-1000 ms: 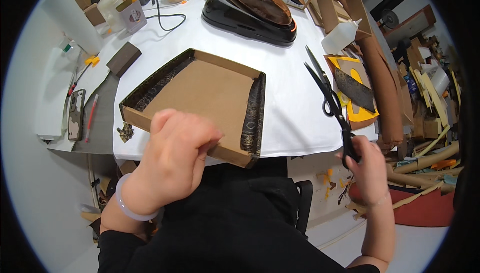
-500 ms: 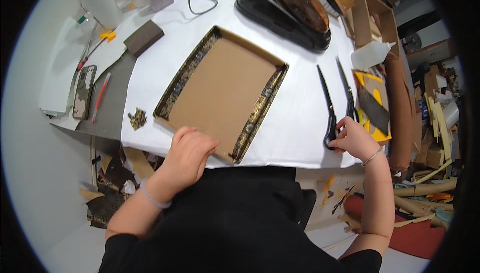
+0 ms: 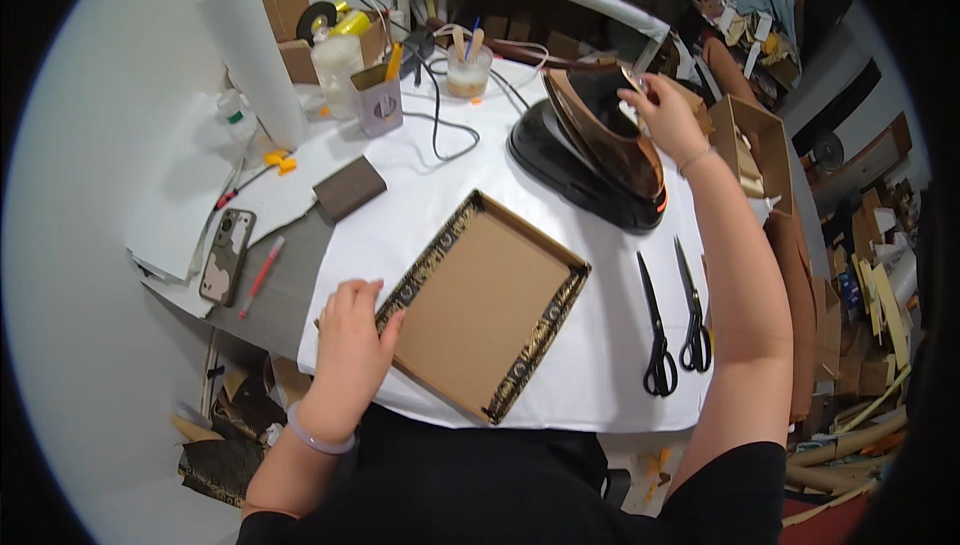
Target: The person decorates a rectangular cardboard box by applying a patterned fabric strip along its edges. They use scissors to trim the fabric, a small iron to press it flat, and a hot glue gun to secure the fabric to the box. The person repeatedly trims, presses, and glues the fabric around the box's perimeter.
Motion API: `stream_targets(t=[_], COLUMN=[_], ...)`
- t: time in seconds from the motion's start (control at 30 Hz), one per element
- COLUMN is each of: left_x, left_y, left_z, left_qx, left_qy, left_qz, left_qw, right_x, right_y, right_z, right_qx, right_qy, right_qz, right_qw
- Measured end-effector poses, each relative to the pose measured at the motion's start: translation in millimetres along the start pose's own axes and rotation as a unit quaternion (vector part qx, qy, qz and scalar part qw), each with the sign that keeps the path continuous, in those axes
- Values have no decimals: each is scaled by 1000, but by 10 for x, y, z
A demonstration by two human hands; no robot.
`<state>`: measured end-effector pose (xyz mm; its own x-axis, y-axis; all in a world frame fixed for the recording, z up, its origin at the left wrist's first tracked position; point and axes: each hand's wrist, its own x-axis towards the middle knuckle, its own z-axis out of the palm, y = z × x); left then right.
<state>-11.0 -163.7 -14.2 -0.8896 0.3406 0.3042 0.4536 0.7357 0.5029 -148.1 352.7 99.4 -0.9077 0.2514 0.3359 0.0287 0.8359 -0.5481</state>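
Note:
A shallow cardboard tray, its inner side walls lined with black-and-gold patterned material, lies tilted on the white cloth. My left hand rests beside its left wall, fingers loosely bent and thumb spread toward the wall. Only a dark speck shows by that hand's outer edge. At the back right, my right hand has its fingers curled beside the copper-and-black iron, which stands on its black base. A small light-brown piece shows at those fingertips, but I cannot make out what it is. Two black-handled scissors lie right of the tray.
A dark block, a phone and a red pen lie left. Behind stand a paper roll, a small carton and a cup with sticks. An open cardboard box sits right; a cord curls behind.
My right hand has left the scissors and reached up to the iron. My left hand has moved from the tray's near edge to its left side. The view has tilted upward.

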Motion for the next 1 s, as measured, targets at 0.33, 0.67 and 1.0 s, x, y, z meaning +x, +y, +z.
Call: stream_targets(t=[0.33,0.67,1.0], left_x=[229,350,108], left_y=[-45,168,498], left_z=[-37,-865,-1506], left_qx=[-45,-93,-1], left_qy=[-67,97,58], left_qz=[-42,-2,36], left_qw=[996,991,998], right_x=[-261,-66,1147], right_y=[-264,-1635,-2697], right_z=[-222,390,1953], right_qx=[-43,8,-231], right_qy=[-94,82,-214], right_qz=[77,-237,-108], right_qw=[992,968,943])
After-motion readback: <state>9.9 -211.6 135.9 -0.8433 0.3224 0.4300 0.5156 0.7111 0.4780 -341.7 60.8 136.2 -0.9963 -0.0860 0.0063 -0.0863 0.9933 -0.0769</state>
